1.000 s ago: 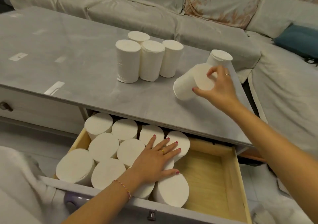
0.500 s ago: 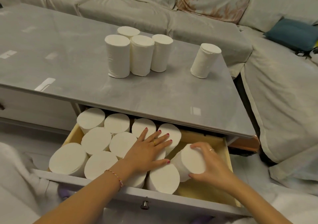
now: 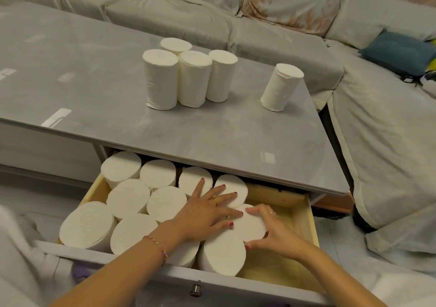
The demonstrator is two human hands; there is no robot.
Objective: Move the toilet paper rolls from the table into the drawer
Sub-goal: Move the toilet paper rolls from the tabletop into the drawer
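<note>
While the right hand [image 3: 276, 233] curls around the roll being set down [image 3: 250, 221], thumb at its near side and fingers [image 3: 258, 211] over its far rim, the left hand [image 3: 205, 214] lies flat and spread on the packed rolls [image 3: 127, 198] beside it, gripping nothing. That roll stands almost upright in the drawer [image 3: 311, 214], long axis vertical, flat end up, touching its neighbours on the left. Its look suggests a light, soft, slightly squashy thing with a papery, non-slippery skin; a broad wrap round the cylinder wall probably suits it best, since a pinch on the end face would likely dent it. The packed rolls fill the left of the drawer, all end-up; the right part shows bare wood. Out on the desk [image 3: 94, 82], four rolls [image 3: 186, 77] stand upright touching one another, and a lone roll [image 3: 280, 87] stands well apart to their right, axis likewise vertical, waiting to be lifted by its sides.
</note>
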